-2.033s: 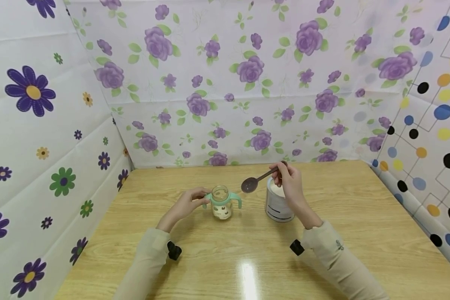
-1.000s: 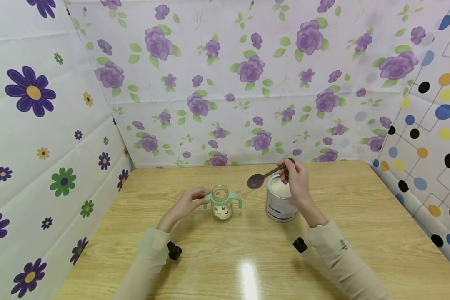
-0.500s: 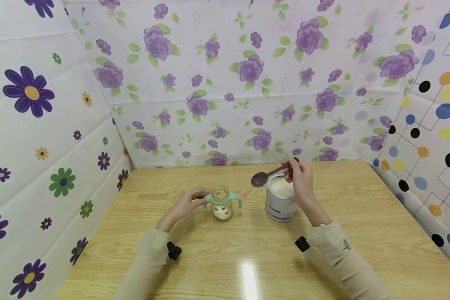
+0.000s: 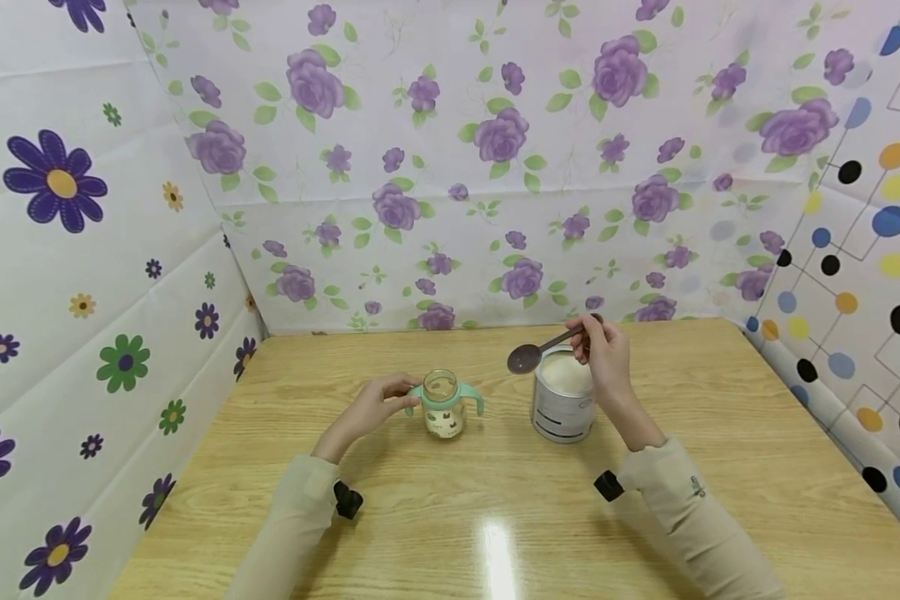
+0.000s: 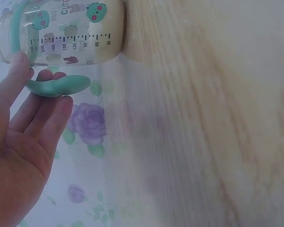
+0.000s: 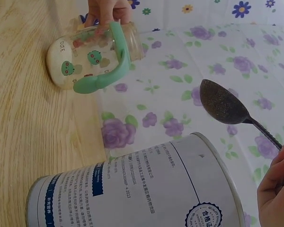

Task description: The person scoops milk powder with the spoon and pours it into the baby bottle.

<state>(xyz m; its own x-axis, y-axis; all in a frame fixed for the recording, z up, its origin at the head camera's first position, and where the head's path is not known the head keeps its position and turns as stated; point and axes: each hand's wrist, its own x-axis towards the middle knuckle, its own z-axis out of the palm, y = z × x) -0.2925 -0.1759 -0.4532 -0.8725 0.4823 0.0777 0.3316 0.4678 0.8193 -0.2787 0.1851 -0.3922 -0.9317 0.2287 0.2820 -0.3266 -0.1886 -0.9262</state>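
My left hand (image 4: 375,407) pinches one mint-green handle (image 5: 57,87) of an open glass baby bottle (image 4: 444,421), thumb near the collar and fingers under the handle. The bottle stands upright on the table, with pale powder in its bottom (image 6: 57,64). To the right, an open can (image 4: 562,414) holds cream-coloured powder (image 4: 566,374). My right hand (image 4: 606,360) grips a dark brown spoon (image 4: 524,358) by its handle, above the can's far side. The spoon's bowl hangs between bottle and can, above the table; it looks bare but for a few specks.
The wooden table (image 4: 450,517) carries the bottle and can near its back. Floral cloth (image 4: 457,193) hangs behind it, with patterned cloths on the left and right sides. Dark cameras sit at both wrists.
My right hand has drifted right and slightly up with the spoon, away from the bottle, so more of the can's opening shows. My left hand and the bottle have stayed put.
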